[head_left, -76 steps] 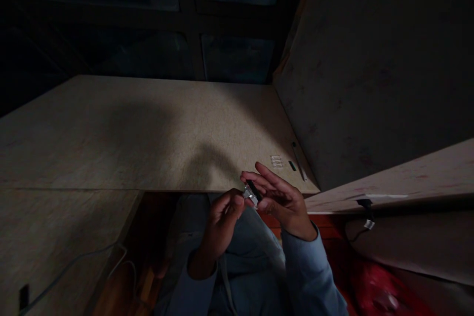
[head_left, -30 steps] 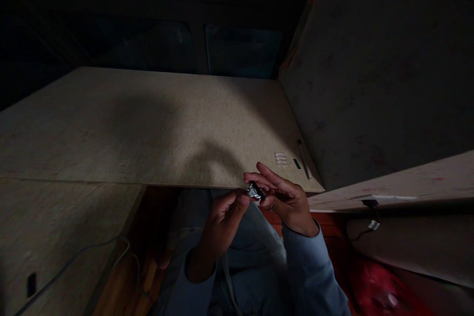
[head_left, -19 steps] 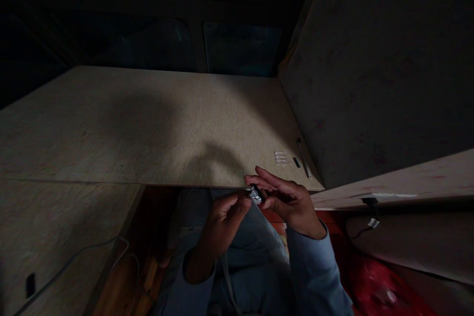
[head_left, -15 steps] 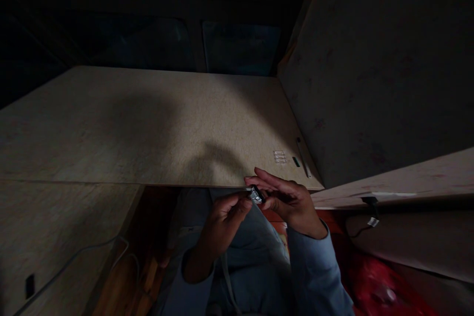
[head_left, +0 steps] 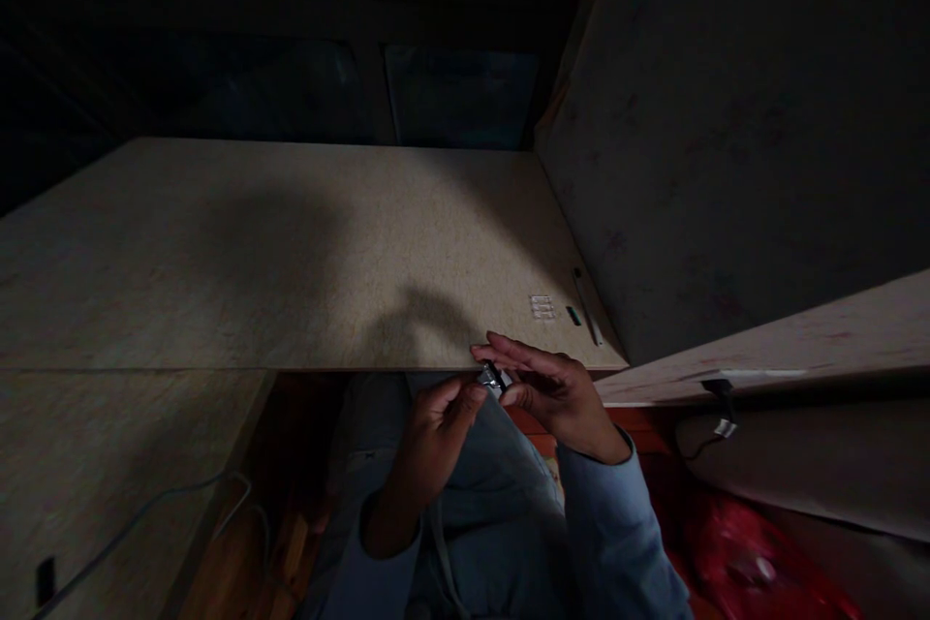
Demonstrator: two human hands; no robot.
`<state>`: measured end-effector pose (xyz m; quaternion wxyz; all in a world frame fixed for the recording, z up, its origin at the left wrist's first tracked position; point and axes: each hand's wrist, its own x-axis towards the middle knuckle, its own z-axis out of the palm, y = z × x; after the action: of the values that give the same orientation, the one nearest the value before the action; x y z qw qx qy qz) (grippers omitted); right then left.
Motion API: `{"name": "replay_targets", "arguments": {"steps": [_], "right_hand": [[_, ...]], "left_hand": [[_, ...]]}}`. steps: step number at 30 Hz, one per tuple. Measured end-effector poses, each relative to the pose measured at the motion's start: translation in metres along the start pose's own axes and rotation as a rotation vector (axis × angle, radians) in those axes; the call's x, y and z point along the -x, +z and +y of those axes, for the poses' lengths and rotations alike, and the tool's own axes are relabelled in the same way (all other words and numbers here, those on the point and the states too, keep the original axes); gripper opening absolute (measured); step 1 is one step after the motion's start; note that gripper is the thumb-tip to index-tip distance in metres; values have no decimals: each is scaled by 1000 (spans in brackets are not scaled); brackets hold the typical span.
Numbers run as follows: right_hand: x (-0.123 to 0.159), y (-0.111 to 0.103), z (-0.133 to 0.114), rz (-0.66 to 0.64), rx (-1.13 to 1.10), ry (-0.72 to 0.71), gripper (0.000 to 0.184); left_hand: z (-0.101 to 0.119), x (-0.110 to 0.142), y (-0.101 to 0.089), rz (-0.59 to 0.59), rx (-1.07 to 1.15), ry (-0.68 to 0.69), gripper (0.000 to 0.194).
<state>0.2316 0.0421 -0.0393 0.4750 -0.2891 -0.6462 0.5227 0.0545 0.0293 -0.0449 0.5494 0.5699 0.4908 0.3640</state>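
Your blue sleeves point(head_left: 606, 504) and your lap lie nearest. Above your lap, your left hand point(head_left: 434, 431) and your right hand point(head_left: 556, 397) are brought together on one small black-and-silver piece point(head_left: 492, 377). Your left thumb and forefinger pinch its silver side; your right thumb bears on the opposite, dark side, with the right fingers extended just beyond it. The piece therefore sits between the two sets of fingertips, near the front edge of the tabletop point(head_left: 291, 310); its exact form is too small and dim to confirm.

Status: the piece is picked up and held in both hands. The handling appears to be in progress. No completed result is visible, and the piece is not yet set down. How much work on it is left, you cannot tell from this view.

Beyond your right hand, three items lie on the tabletop, apart from your fingers: a clear ladder-like strip point(head_left: 542, 307), a small dark green block point(head_left: 573, 316) and a slim pen-like stick point(head_left: 588, 310) beside the side panel point(head_left: 727, 136). Farthest stands the dark window point(head_left: 461, 95).
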Motion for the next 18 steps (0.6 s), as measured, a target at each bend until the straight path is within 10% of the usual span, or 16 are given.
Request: {"name": "replay_targets", "arguments": {"steps": [18], "right_hand": [[-1, 0, -2, 40, -213, -89, 70]], "left_hand": [[-2, 2, 8, -43, 100, 134, 48]]}}
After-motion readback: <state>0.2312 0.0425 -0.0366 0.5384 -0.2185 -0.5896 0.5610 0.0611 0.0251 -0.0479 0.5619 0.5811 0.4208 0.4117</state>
